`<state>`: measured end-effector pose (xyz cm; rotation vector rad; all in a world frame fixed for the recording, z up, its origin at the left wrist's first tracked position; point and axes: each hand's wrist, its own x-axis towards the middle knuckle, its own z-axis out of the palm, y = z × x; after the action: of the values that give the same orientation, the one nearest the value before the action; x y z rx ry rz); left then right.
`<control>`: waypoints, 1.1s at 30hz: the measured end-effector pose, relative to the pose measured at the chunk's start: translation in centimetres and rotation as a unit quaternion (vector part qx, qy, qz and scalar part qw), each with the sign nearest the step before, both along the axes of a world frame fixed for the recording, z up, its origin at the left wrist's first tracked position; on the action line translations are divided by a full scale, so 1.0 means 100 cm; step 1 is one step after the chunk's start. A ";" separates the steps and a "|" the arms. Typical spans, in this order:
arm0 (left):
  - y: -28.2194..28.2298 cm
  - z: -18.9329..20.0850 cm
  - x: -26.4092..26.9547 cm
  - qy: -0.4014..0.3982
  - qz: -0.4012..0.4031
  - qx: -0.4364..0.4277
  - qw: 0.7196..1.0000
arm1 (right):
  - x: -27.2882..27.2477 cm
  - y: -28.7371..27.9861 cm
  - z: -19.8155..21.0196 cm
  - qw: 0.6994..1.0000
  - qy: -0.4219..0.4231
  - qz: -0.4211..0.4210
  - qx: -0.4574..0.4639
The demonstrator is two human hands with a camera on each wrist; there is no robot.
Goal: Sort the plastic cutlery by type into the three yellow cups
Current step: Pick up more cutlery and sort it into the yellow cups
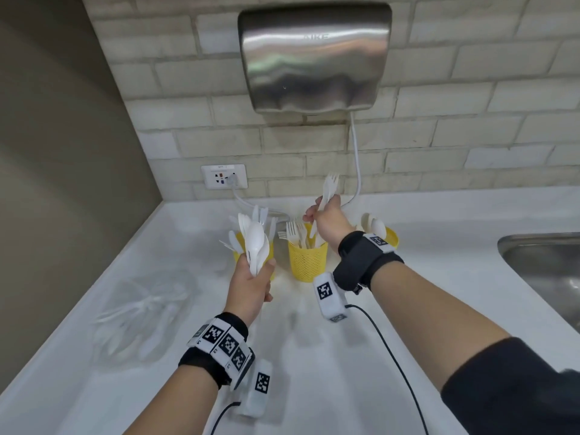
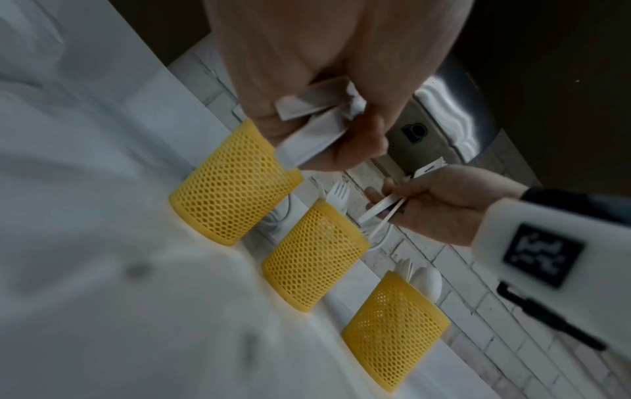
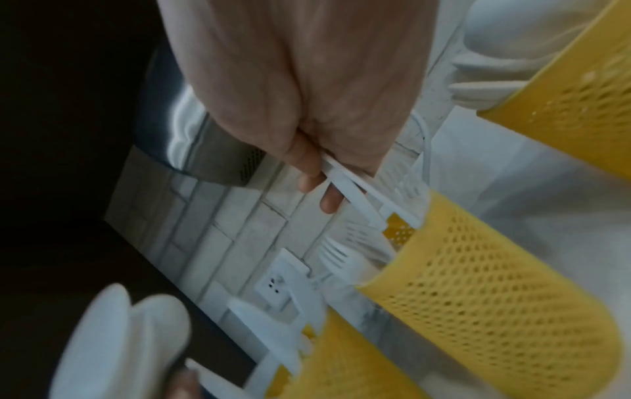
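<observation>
The white counter [image 1: 408, 309] carries the three yellow cups in a row near the brick wall: the left cup [image 2: 232, 186] partly hidden in the head view behind the left hand's load, the middle cup [image 1: 307, 257] already holding forks tines-up, and the right cup [image 1: 391, 237] with spoon bowls showing above its rim. A clear plastic bag [image 1: 141, 312] with more cutlery in it lies on the counter to the left. The left hand [image 1: 251, 285] is curled round a bundle of spoons [image 1: 257, 243], bowls upward, held in front of the left cup. The right hand [image 1: 329, 222] pinches a few forks [image 1: 329, 185] by their handles, directly above the middle cup, handle ends pointing down toward its mouth. The step looks like dropping these forks in with their own kind (the match is right). To do it well, lower the handles past the standing tines before loosening the pinch, so nothing snags or tips the light mesh cup.
</observation>
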<state>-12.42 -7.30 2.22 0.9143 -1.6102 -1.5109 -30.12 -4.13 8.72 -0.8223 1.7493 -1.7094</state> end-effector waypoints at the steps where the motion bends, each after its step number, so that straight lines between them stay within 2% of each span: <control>1: 0.000 0.001 0.000 -0.001 0.001 0.002 1.000 | 0.000 -0.001 -0.005 0.999 0.028 0.007 0.026; 4: -0.002 0.004 0.000 -0.003 -0.001 0.007 1.000 | -0.001 -0.003 -0.018 0.997 0.057 0.015 0.050; 8: -0.002 0.008 -0.002 -0.004 0.000 0.005 1.000 | -0.002 -0.008 -0.015 0.999 0.010 -0.017 -0.050; 10: 0.000 0.009 -0.003 -0.004 -0.004 0.005 1.000 | -0.003 -0.013 -0.012 0.996 0.015 -0.029 -0.079; 12: 0.003 0.009 -0.003 -0.006 -0.011 0.006 1.000 | -0.002 -0.014 -0.013 0.997 0.037 -0.021 -0.061; 17: 0.008 0.011 -0.006 0.004 -0.027 0.016 1.000 | -0.002 -0.007 -0.022 0.991 0.112 0.018 0.075; 21: 0.012 0.013 -0.011 0.020 -0.049 0.027 0.998 | -0.005 -0.001 -0.018 0.993 0.102 0.024 0.044; 25: 0.021 0.020 -0.023 0.032 -0.070 0.026 0.997 | 0.001 0.019 -0.004 0.985 0.168 -0.013 0.026; 26: 0.023 0.021 -0.028 0.034 -0.074 0.026 0.996 | 0.003 0.028 0.000 0.985 0.169 0.003 0.042; 28: 0.026 0.022 -0.038 0.038 -0.081 0.016 0.996 | 0.007 0.049 0.005 0.975 0.146 0.118 0.118; 30: 0.029 0.025 -0.051 0.022 -0.073 -0.010 0.997 | 0.010 0.068 0.005 0.940 0.104 0.269 0.183; 31: 0.032 0.026 -0.057 0.006 -0.072 -0.021 0.997 | 0.010 0.075 0.003 0.929 0.087 0.311 0.180; 33: 0.039 0.027 -0.071 -0.009 -0.098 -0.014 0.995 | 0.005 0.087 -0.002 0.936 0.105 0.301 0.152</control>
<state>-19.50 -3.42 4.93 0.7741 -1.7728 -1.6124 -29.58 4.53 8.52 -1.2660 1.6057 -0.9516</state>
